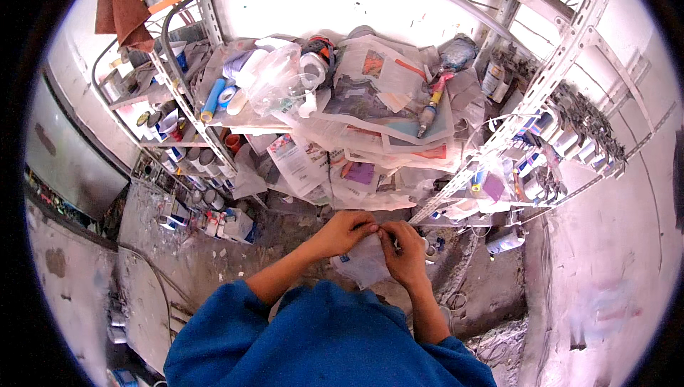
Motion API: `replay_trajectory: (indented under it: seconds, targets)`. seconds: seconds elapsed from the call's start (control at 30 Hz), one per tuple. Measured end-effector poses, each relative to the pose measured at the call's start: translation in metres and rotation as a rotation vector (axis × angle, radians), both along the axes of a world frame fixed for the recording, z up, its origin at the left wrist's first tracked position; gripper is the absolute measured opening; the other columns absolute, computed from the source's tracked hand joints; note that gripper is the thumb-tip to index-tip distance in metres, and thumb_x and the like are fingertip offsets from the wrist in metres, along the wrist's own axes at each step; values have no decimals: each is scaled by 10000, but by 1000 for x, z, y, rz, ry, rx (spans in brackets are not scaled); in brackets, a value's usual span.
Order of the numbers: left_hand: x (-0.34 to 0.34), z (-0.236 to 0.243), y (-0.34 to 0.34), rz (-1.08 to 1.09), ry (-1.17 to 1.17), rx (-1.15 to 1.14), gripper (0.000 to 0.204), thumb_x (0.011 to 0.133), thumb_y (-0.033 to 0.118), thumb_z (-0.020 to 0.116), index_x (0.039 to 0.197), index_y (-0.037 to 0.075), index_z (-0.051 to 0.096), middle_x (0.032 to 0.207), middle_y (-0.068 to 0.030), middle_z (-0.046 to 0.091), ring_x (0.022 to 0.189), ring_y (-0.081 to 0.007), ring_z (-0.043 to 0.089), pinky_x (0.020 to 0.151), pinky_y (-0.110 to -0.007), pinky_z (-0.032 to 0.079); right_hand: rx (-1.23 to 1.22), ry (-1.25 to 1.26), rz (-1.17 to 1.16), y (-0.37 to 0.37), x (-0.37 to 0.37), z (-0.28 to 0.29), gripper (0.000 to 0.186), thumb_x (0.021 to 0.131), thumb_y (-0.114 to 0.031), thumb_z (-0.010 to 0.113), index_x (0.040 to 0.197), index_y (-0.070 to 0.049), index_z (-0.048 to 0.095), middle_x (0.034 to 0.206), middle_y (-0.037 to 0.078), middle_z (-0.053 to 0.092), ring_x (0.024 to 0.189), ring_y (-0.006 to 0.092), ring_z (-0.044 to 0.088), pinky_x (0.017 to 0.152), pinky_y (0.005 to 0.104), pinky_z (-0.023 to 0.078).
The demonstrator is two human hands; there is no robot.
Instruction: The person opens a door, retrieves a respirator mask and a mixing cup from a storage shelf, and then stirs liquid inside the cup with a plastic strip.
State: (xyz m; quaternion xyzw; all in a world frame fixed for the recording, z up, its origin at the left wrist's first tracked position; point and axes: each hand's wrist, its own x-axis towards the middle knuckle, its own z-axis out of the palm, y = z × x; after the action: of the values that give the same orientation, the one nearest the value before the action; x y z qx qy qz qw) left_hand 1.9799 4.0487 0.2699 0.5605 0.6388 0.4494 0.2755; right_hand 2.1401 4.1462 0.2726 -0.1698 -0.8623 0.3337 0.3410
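Translucent plastic bag (365, 264) with a small blue mark hangs below the left hand (348, 231) and right hand (406, 250), both pinching its top, before printed sheets (298, 166) and shelved cans (208, 159), contents indiscernible.

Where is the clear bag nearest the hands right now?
In the head view, the clear bag is below centre and slightly right, under the left hand, left of the right hand.

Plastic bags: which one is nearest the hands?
The translucent bag just below the left hand and right hand; the bunched clear bag lies farther off, on the shelf.
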Motion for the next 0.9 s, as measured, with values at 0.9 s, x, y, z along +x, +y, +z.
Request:
replay_trajectory:
  seconds: [0.9]
  targets:
    - [-5,-22,-3,93,144,-23,225,892,254,605,984,60,673,903,-148,671,851,-349,642,742,-413,499,-319,-37,-9,2,-6,-33,129,874,-102,666,960,-7,654,839,104,661,692,175,604,636,302,482]
